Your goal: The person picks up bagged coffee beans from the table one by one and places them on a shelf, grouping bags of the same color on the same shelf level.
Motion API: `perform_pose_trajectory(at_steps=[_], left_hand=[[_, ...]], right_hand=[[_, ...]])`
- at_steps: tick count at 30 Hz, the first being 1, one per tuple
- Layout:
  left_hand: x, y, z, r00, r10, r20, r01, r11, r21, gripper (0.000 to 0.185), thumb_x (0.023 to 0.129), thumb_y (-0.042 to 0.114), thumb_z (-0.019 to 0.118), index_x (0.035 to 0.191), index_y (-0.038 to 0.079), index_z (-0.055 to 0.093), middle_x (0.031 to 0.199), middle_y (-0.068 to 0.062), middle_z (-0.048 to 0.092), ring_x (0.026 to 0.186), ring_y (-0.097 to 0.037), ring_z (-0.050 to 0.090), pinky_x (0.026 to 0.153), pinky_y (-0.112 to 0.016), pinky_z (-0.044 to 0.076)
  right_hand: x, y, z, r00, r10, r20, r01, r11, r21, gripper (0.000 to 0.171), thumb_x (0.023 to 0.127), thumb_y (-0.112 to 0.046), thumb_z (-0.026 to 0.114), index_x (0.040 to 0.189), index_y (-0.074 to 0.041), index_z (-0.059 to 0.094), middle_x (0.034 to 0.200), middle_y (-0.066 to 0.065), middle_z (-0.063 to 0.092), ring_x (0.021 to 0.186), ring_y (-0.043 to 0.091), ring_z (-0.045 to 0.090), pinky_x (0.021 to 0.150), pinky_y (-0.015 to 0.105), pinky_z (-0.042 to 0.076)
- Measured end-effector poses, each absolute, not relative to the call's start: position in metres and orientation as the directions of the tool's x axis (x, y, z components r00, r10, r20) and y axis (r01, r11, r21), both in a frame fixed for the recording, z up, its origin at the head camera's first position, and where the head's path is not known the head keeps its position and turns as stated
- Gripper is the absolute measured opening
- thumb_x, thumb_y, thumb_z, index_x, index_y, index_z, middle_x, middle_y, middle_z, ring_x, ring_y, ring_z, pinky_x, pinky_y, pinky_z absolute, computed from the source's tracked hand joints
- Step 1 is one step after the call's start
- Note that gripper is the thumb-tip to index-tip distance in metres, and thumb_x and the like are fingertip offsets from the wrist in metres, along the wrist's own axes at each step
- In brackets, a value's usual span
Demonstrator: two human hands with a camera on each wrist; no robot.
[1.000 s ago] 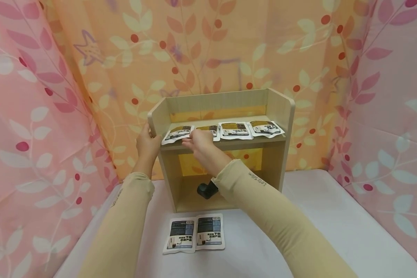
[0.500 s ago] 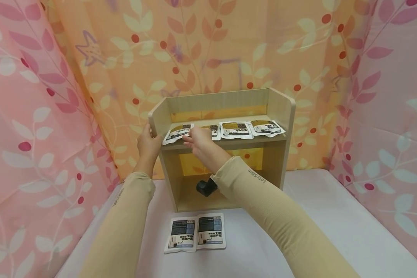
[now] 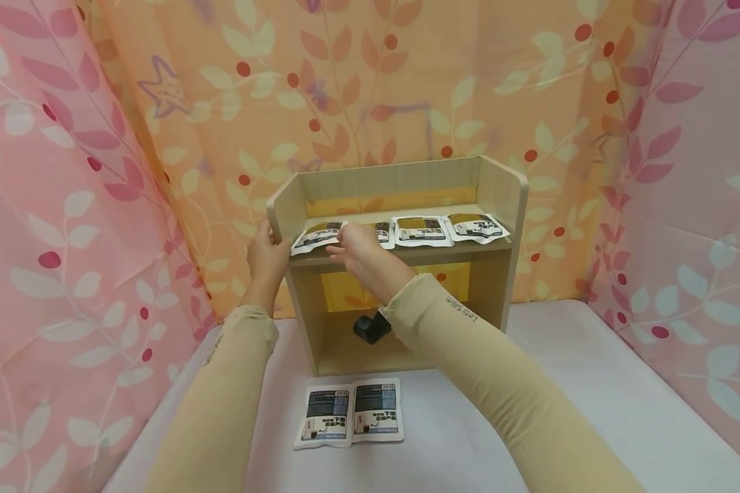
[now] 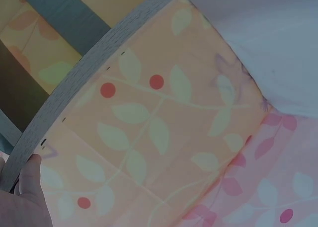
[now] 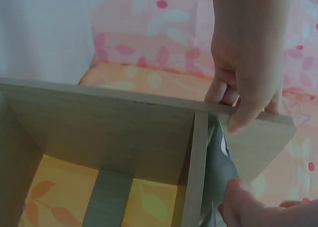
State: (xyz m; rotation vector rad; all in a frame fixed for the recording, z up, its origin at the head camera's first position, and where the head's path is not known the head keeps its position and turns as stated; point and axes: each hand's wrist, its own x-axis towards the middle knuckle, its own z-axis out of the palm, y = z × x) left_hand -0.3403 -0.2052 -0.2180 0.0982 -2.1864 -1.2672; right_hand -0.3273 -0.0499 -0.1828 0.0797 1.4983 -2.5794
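Wooden shelf gripped by left hand, packet under right hand

Over the last second the right hand has drawn slightly back and to the left along the top shelf of the wooden rack. Earlier it lay spread over the second packet, covering most of it; now its fingers sit at the gap between the leftmost packet and the second one, and more of the second packet's right part is exposed. The leftmost packet has shifted only marginally, if at all. The head view has drifted a little, so the rack appears slightly further right and lower in the frame.
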Motion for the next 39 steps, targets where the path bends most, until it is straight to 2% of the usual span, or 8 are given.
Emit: perform_pose_trajectory(at_steps=[4,8,11,14,20,27,34,39], left_hand=[[-0.342,-0.206,-0.218,-0.815,-0.345,0.466,0.234,0.540,0.808,0.050,0.087,0.000,0.051,0.136,0.006,0.051,0.128,-0.023,0.059,0.122,-0.034,0.053,0.097,-0.048,0.043],[-0.343,-0.206,-0.219,-0.811,-0.343,0.473,0.235,0.549,0.802,0.046,0.087,0.000,0.052,0.133,0.005,0.052,0.124,-0.024,0.062,0.119,-0.035,0.055,0.096,-0.049,0.042],[-0.343,-0.206,-0.219,-0.811,-0.345,0.472,0.232,0.550,0.802,0.046,0.087,0.000,0.052,0.133,0.006,0.052,0.125,-0.023,0.061,0.120,-0.034,0.055,0.097,-0.049,0.042],[-0.342,-0.206,-0.219,-0.812,-0.348,0.469,0.231,0.546,0.805,0.046,0.088,0.000,0.052,0.133,0.006,0.052,0.126,-0.023,0.061,0.121,-0.034,0.054,0.097,-0.048,0.042],[-0.341,-0.206,-0.219,-0.813,-0.347,0.467,0.238,0.535,0.811,0.051,0.087,0.000,0.050,0.137,0.007,0.050,0.127,-0.023,0.060,0.122,-0.034,0.053,0.097,-0.048,0.043],[-0.342,-0.206,-0.219,-0.815,-0.357,0.456,0.226,0.528,0.818,0.050,0.089,0.001,0.053,0.139,0.008,0.050,0.131,-0.022,0.057,0.124,-0.034,0.052,0.101,-0.047,0.041],[-0.339,-0.203,-0.226,-0.801,-0.399,0.446,0.186,0.542,0.819,0.031,0.093,0.009,0.054,0.123,0.002,0.056,0.127,-0.020,0.061,0.118,-0.035,0.055,0.098,-0.047,0.041],[-0.330,-0.207,-0.241,-0.843,-0.354,0.405,0.200,0.494,0.846,0.045,0.098,0.018,0.051,0.142,0.007,0.049,0.134,-0.019,0.055,0.126,-0.033,0.050,0.106,-0.045,0.037]], right_hand=[[-0.332,-0.050,-0.179,-0.981,-0.129,-0.147,0.189,-0.431,-0.883,0.074,0.086,0.022,0.036,0.154,-0.002,0.017,0.157,0.014,0.025,0.120,0.039,0.054,0.095,0.037,0.048],[-0.337,-0.052,-0.177,-0.972,-0.145,-0.183,0.225,-0.375,-0.899,0.074,0.087,0.024,0.044,0.153,-0.002,0.022,0.151,0.018,0.035,0.115,0.034,0.059,0.066,0.023,0.056],[-0.337,-0.052,-0.178,-0.966,-0.161,-0.203,0.249,-0.357,-0.900,0.074,0.088,0.021,0.049,0.153,-0.003,0.024,0.145,0.021,0.043,0.111,0.033,0.062,0.054,0.021,0.054],[-0.336,-0.051,-0.180,-0.964,-0.167,-0.208,0.254,-0.339,-0.906,0.074,0.088,0.021,0.049,0.153,-0.003,0.023,0.141,0.022,0.047,0.108,0.034,0.063,0.067,0.028,0.056],[-0.335,-0.049,-0.177,-0.960,-0.211,-0.186,0.245,-0.299,-0.922,0.067,0.093,0.016,0.035,0.154,-0.002,0.016,0.132,0.032,0.052,0.112,0.040,0.060,0.091,0.040,0.049],[-0.331,-0.042,-0.176,-0.953,-0.247,-0.176,0.253,-0.328,-0.910,0.065,0.094,0.015,0.032,0.154,-0.001,0.014,0.134,0.034,0.048,0.117,0.044,0.055,0.097,0.045,0.045],[-0.323,-0.015,-0.183,-0.953,-0.273,-0.134,0.231,-0.364,-0.902,0.057,0.098,0.007,0.038,0.152,-0.001,0.020,0.134,0.032,0.050,0.118,0.042,0.055,0.098,0.044,0.044],[-0.318,0.017,-0.188,-0.955,-0.278,-0.101,0.200,-0.355,-0.913,0.050,0.101,0.003,0.039,0.150,0.002,0.029,0.138,0.028,0.048,0.120,0.039,0.054,0.099,0.043,0.043]])
